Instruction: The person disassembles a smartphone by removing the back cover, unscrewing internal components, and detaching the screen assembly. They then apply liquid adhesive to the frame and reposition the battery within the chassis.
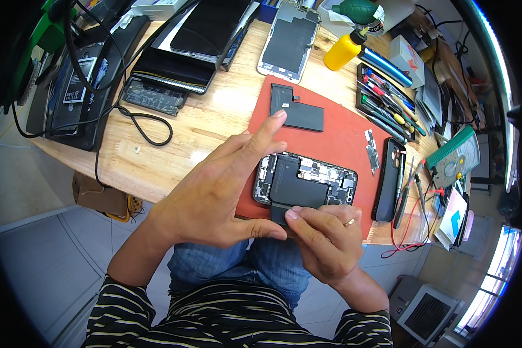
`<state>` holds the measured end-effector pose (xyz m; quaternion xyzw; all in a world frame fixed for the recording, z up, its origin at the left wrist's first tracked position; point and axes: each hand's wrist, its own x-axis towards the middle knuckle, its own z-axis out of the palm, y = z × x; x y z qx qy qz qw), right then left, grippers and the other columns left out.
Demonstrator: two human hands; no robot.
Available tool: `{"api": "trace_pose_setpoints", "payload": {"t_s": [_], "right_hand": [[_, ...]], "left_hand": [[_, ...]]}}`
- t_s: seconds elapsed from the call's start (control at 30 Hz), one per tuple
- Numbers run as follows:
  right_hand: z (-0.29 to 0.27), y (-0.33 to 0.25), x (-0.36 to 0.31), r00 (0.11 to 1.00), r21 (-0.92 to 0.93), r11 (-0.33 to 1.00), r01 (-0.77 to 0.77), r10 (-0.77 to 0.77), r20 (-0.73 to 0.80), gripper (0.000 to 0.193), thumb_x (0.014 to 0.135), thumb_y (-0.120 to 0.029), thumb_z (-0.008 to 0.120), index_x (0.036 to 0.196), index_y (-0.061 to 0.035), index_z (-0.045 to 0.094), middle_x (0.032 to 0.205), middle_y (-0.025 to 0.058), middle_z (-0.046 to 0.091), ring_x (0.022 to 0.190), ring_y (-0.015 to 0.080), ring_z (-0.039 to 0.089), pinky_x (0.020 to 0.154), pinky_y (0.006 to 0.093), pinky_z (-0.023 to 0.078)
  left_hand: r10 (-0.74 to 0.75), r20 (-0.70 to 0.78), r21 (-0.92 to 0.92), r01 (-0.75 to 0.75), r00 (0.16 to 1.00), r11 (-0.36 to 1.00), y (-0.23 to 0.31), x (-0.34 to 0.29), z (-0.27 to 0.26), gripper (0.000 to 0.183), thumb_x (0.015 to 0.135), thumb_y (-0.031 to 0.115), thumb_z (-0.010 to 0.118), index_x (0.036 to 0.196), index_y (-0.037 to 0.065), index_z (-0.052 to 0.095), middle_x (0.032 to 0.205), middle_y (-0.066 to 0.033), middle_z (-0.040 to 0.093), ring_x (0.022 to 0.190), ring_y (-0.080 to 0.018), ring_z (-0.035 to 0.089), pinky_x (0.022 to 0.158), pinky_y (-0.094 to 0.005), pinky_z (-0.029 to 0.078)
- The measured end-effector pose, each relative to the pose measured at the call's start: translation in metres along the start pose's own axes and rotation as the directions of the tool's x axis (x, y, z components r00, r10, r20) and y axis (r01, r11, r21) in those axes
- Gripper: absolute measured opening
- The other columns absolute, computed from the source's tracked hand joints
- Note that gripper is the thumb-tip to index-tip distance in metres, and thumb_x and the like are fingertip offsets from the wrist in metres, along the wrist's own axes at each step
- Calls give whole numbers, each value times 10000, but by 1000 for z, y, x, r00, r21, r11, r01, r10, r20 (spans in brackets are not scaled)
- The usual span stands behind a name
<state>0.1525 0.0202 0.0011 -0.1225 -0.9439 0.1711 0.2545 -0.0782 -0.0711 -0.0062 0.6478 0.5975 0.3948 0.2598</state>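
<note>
An opened smartphone [326,174] lies on the red mat in front of me, its metal-shielded boards and camera parts exposed. A black battery [293,187] fills the middle of its body. My right hand [329,236] pinches a black flat piece [279,213] at the phone's near edge; whether that piece is joined to the battery I cannot tell. My left hand [217,182] is open around the phone's left end, thumb and index finger spread apart, with some fingers partly hidden. Beyond the phone, a separate L-shaped black battery [304,118] rests on the mat.
The red mat [336,133] covers part of the wooden table [200,133]. Farther back are a detached phone screen [290,43] and a yellow bottle [343,52]. Rightward sit a tool tray [388,98], a black phone case [387,185] and a multimeter [455,162]. Loose cables cross the left side.
</note>
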Motion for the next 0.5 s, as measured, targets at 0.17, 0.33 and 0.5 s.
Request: {"api": "trace_pose_setpoints", "payload": {"t_s": [0.17,0.33,0.5], "right_hand": [[8,-2,-6,997,-48,999,20,-24,-70,386,706,-97,817,1091,-80,813,1078,5,752,768,127,606,753,306,374],[10,-2,-11,997,-52,998,23,-26,-72,391,701,-92,820,1092,-85,818,1096,10,748,789,126,625,749,304,371],[14,-1,-16,996,-41,999,29,-33,-86,383,710,-80,812,1093,-100,822,1104,11,746,799,128,635,738,305,372]], "left_hand": [[-33,-11,-9,33,999,999,1,-1,2,1047,666,488,960,1507,56,511,1678,-242,298,1443,-403,481,1200,-485,393],[-28,-12,1,28,1000,1000,1,-1,2,1084,634,493,972,1511,60,506,1686,-228,286,1435,-384,492,1201,-487,398],[47,17,65,-48,999,997,2,0,0,1304,685,383,943,1647,-24,162,1642,-209,372,1346,-365,560,1149,-469,447]]}}
